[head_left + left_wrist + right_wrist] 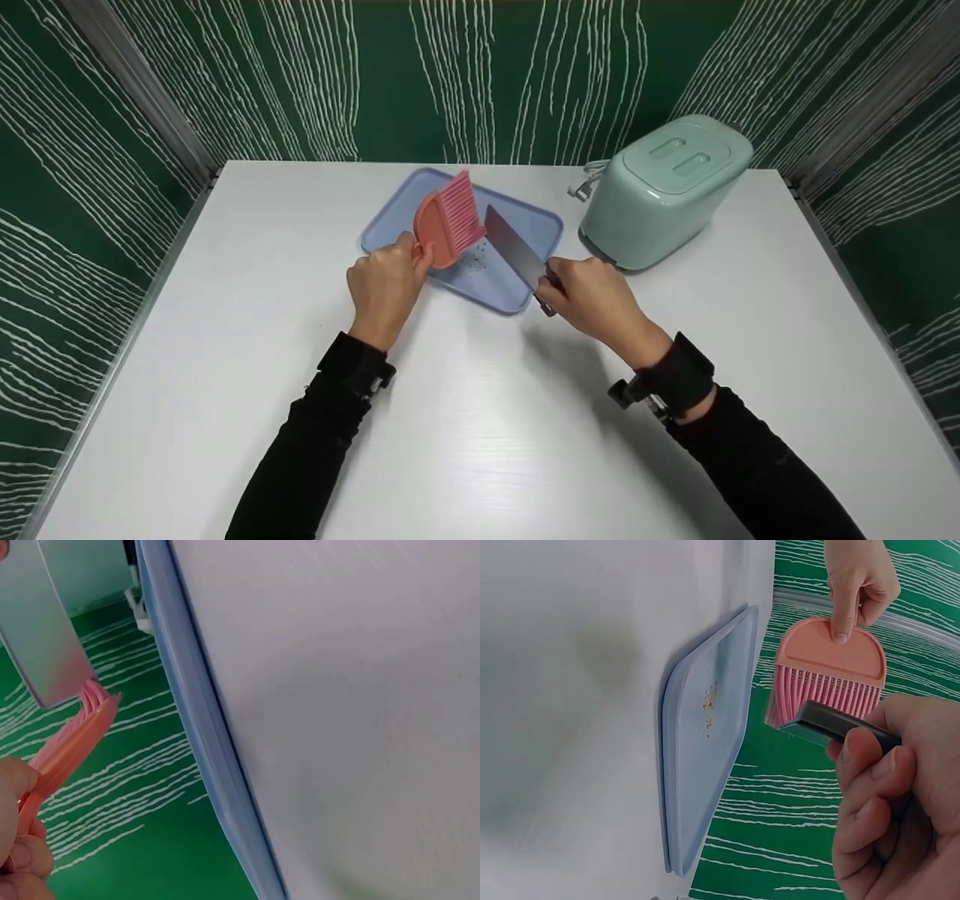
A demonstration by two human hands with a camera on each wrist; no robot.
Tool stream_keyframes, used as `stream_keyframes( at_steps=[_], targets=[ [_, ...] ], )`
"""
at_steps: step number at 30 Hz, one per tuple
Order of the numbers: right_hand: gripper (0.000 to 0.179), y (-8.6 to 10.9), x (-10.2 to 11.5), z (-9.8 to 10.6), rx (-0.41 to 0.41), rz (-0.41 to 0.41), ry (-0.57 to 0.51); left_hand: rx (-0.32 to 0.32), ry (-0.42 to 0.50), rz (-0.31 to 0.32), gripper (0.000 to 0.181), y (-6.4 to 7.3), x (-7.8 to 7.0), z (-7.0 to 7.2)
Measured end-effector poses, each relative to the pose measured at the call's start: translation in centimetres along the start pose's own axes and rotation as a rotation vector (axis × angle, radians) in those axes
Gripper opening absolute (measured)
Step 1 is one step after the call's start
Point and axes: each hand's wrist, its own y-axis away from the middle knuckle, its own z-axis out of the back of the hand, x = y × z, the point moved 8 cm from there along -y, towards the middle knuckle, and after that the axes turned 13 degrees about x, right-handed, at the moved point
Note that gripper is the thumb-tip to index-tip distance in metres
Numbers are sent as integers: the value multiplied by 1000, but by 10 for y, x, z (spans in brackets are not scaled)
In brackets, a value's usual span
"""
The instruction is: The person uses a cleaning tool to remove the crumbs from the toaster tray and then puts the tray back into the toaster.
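My left hand [386, 285] grips the small handle of an orange brush [435, 231] with pink bristles, tilted above a blue tray [536, 225]. In my right hand [596, 296] is a kitchen knife [514, 247] with a broad metal blade and a dark handle [836, 724]. Its blade slants over the tray, tip toward the brush. The bristles [94, 694] seem to meet the blade [49, 637] near its end in the left wrist view. Small crumbs [709, 705] lie scattered on the tray. Part of the blade is hidden behind the handle in the right wrist view.
A mint-green toaster [667, 195] stands on the white table [480, 420] to the right of the tray. Its cord and plug [585, 184] lie beside it. Green panels with white streaks [495, 82] rise behind the table and at both sides.
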Motion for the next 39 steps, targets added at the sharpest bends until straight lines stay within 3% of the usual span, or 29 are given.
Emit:
stream_keyframes(
  at_steps=[14,27,39],
  targets=[
    [30,0,-2,-3,-7,10,10,3,-28,9,32,0,5,1],
    [30,0,-2,-2,-37,7,14,16,83,29,36,1,3,2],
    [29,1,7,-1,-49,43,1,9,45,65,35,1,11,-1]
  ],
)
